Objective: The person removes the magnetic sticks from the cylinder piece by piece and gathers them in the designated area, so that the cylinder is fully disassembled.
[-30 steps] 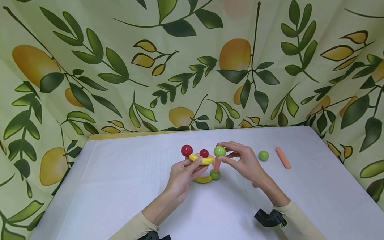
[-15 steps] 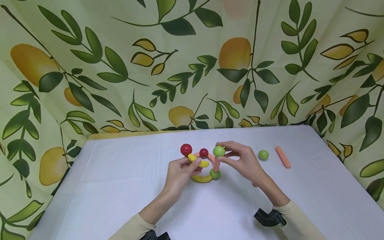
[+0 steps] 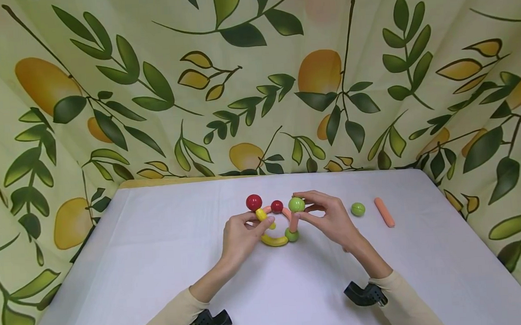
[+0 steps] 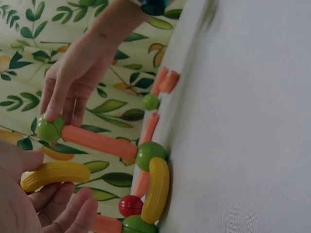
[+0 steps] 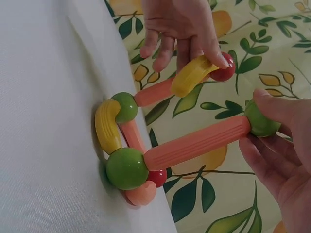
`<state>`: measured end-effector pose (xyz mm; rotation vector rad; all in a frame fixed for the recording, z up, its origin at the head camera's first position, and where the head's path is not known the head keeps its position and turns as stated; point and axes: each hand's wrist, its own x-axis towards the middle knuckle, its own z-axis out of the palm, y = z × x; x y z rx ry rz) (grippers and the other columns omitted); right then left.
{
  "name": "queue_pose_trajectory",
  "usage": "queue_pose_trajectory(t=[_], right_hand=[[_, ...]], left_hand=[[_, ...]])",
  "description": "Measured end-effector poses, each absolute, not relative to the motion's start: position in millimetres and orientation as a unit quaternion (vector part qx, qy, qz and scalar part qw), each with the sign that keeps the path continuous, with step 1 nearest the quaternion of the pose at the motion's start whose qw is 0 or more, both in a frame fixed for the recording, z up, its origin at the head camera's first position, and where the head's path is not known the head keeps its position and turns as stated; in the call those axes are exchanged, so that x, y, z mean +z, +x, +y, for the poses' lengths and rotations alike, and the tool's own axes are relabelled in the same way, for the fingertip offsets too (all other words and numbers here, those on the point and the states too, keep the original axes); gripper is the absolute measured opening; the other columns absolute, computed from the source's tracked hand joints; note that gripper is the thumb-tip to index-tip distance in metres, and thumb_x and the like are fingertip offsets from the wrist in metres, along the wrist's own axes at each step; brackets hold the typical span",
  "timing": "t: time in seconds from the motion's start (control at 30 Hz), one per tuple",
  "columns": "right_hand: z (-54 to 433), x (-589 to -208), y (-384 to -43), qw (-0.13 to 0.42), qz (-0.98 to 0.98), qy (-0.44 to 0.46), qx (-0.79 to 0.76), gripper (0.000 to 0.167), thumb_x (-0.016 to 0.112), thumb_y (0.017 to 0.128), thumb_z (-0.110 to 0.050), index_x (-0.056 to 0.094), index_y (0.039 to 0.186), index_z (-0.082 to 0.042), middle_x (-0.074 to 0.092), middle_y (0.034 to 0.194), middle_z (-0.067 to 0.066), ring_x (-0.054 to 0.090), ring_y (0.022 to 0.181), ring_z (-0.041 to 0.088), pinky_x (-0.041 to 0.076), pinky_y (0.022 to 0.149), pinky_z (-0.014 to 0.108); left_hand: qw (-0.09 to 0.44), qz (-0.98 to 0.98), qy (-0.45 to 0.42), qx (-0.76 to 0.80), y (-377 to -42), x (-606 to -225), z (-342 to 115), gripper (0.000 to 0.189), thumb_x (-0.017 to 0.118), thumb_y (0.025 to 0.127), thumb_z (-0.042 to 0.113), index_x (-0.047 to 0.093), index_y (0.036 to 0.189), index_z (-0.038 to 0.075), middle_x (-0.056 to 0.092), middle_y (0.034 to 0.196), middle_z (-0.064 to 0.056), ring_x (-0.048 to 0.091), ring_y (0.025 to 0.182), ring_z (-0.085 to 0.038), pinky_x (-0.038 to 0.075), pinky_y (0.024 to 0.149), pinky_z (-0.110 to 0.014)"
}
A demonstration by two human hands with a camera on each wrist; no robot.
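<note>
My left hand [image 3: 242, 237] pinches a yellow curved rod [image 5: 192, 75] between thumb and fingers. One end of that rod meets a red ball [image 3: 254, 202], which tops an upright pink rod [image 5: 154, 92]. My right hand [image 3: 329, 217] pinches a light green ball [image 3: 296, 204] on top of a second upright pink rod [image 5: 197, 143]. Both uprights rise from green balls of a ring on the table; the nearer-right one is the lower green ball [image 3: 292, 235]. A lower yellow curved rod [image 3: 275, 241] closes the ring's near side, and a small red ball [image 3: 277, 207] sits at its back.
To the right on the white tablecloth [image 3: 158, 227] lie a loose green ball [image 3: 358, 209] and a loose pink rod [image 3: 384, 212]. A pink piece [image 3: 345, 250] shows partly beneath the right forearm. A leaf-patterned curtain [image 3: 257, 108] hangs behind the table.
The left hand has swung the upper yellow curved rod's free end away from the right hand's green ball, round toward the near side. The right hand stays in place.
</note>
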<state>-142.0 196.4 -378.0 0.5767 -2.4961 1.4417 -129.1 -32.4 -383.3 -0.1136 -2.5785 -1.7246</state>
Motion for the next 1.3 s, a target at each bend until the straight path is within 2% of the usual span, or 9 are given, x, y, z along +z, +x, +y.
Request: queue_pose_trajectory(t=[0.13, 0.37, 0.6, 0.8, 1.0, 1.17, 1.3], right_hand=[[195.5, -377.8, -142.4, 0.104, -0.847, 0.198, 0.483, 0.048, 0.081, 0.080, -0.010, 0.066, 0.125, -0.008, 0.068, 0.120, 0.005, 0.065, 0.102, 0.018, 0.054, 0.085, 0.024], [195.3, -377.4, -142.7, 0.108, -0.845, 0.207, 0.481, 0.047, 0.081, 0.080, -0.010, 0.066, 0.124, -0.008, 0.069, 0.117, 0.003, 0.065, 0.100, 0.016, 0.055, 0.085, 0.028], [195.2, -376.9, -142.6, 0.110, -0.844, 0.211, 0.480, 0.047, 0.081, 0.080, -0.012, 0.066, 0.124, -0.007, 0.069, 0.118, 0.004, 0.065, 0.099, 0.017, 0.056, 0.084, 0.030], [195.4, -377.5, -143.2, 0.104, -0.845, 0.209, 0.482, 0.047, 0.081, 0.080, -0.011, 0.066, 0.125, -0.008, 0.068, 0.118, 0.004, 0.065, 0.100, 0.017, 0.055, 0.084, 0.027], [195.5, -377.1, -143.4, 0.099, -0.845, 0.209, 0.482, 0.046, 0.080, 0.081, -0.010, 0.066, 0.125, -0.008, 0.068, 0.118, 0.004, 0.065, 0.101, 0.017, 0.055, 0.085, 0.028], [196.3, -376.0, -142.9, 0.101, -0.850, 0.204, 0.475, 0.047, 0.081, 0.080, -0.011, 0.066, 0.125, -0.008, 0.068, 0.119, 0.004, 0.065, 0.100, 0.018, 0.056, 0.085, 0.035], [196.1, -375.2, -143.1, 0.094, -0.851, 0.203, 0.474, 0.047, 0.081, 0.080, -0.010, 0.066, 0.125, -0.008, 0.068, 0.119, 0.003, 0.065, 0.101, 0.018, 0.056, 0.085, 0.031]], left_hand=[[0.069, -0.855, -0.052, -0.511, -129.4, -386.1, -32.9, 0.030, 0.081, 0.080, 0.036, 0.075, 0.083, 0.007, 0.067, 0.072, 0.001, 0.058, 0.059, -0.010, 0.043, 0.047, -0.024], [0.139, -0.886, -0.097, -0.431, -127.9, -390.6, -35.1, 0.031, 0.083, 0.078, 0.036, 0.073, 0.078, 0.007, 0.066, 0.068, 0.002, 0.048, 0.050, -0.007, 0.038, 0.045, -0.022], [0.188, -0.898, -0.131, -0.377, -126.8, -396.7, -38.2, 0.031, 0.082, 0.078, 0.039, 0.072, 0.078, 0.010, 0.069, 0.071, -0.002, 0.046, 0.052, -0.006, 0.038, 0.048, -0.021], [0.207, -0.897, -0.131, -0.367, -125.8, -395.4, -42.9, 0.033, 0.084, 0.076, 0.040, 0.071, 0.078, 0.010, 0.063, 0.064, 0.003, 0.047, 0.052, -0.005, 0.038, 0.047, -0.021], [0.264, -0.876, -0.163, -0.370, -116.3, -388.7, -45.6, 0.028, 0.086, 0.075, 0.032, 0.069, 0.077, 0.010, 0.060, 0.064, 0.004, 0.053, 0.057, -0.009, 0.042, 0.051, -0.021], [0.253, -0.846, -0.250, -0.397, -100.9, -383.2, -38.0, 0.015, 0.083, 0.079, 0.017, 0.070, 0.082, 0.010, 0.066, 0.072, 0.005, 0.059, 0.063, -0.008, 0.049, 0.056, -0.020], [0.216, -0.833, -0.302, -0.411, -93.8, -384.2, -30.2, 0.011, 0.081, 0.081, 0.010, 0.071, 0.085, 0.010, 0.069, 0.076, 0.005, 0.063, 0.068, -0.007, 0.053, 0.061, -0.021]])
